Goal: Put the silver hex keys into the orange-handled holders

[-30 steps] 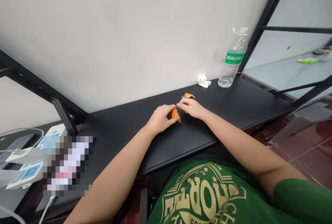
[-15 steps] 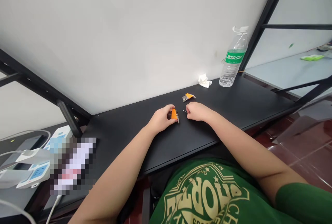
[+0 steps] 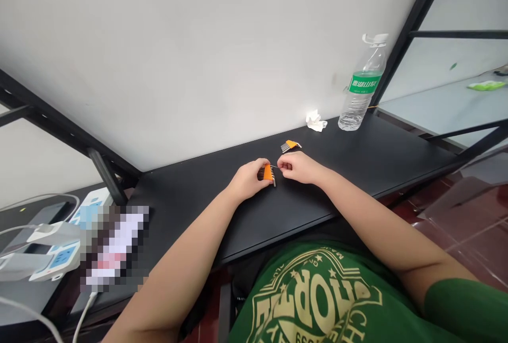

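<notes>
My left hand (image 3: 249,180) is closed around an orange hex key holder (image 3: 268,172), just above or resting on the black tabletop; I cannot tell which. Several metal key ends stick out of its right side. Between the fingertips of my right hand (image 3: 297,167) is a thin hex key (image 3: 274,167), whose tip points left and reaches the upper right edge of the holder. Whether the tip sits inside a slot is too small to tell. Behind my right hand, a second orange hex key set (image 3: 291,145) lies on the table with its keys fanned to the left.
A crumpled white tissue (image 3: 316,121) and a large water bottle (image 3: 362,89) stand by the wall at the back right. On the left are a white power strip (image 3: 59,263) with cables and a blurred-out phone-like slab (image 3: 119,242). Black frame bars (image 3: 107,179) rise at both sides.
My right hand has moved left, bringing the thin hex key from a small gap away up to the holder. My left hand keeps its hold. The camera view has shifted slightly.
</notes>
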A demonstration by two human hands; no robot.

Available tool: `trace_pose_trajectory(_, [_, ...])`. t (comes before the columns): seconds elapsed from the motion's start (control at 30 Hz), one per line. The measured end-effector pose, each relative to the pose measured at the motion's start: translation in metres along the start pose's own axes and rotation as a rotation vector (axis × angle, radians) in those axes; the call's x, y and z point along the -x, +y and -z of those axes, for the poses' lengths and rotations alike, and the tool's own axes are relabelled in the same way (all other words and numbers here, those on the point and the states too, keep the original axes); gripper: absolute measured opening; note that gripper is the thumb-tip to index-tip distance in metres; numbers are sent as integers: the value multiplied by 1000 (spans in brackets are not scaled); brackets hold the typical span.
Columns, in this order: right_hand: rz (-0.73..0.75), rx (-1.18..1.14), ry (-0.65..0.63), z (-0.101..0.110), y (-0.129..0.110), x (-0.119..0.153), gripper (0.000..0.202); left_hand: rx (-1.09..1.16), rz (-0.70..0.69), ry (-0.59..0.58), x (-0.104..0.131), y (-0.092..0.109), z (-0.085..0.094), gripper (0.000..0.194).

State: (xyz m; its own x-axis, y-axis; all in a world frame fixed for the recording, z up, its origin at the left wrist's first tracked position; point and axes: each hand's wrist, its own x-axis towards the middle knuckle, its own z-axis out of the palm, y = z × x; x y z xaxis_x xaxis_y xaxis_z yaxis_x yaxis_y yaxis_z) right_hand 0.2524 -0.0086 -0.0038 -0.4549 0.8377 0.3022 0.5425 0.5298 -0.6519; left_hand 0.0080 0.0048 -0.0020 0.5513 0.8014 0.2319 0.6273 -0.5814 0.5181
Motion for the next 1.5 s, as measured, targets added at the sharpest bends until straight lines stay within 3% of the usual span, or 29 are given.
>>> trace_pose_trajectory(0.4, [71, 70, 14, 2, 2, 4, 12, -13, -3, -24, 2, 2, -2, 48])
trace_pose_trajectory(1.5, [79, 56, 29, 10, -3, 5, 12, 0, 0, -11, 0, 2, 1, 47])
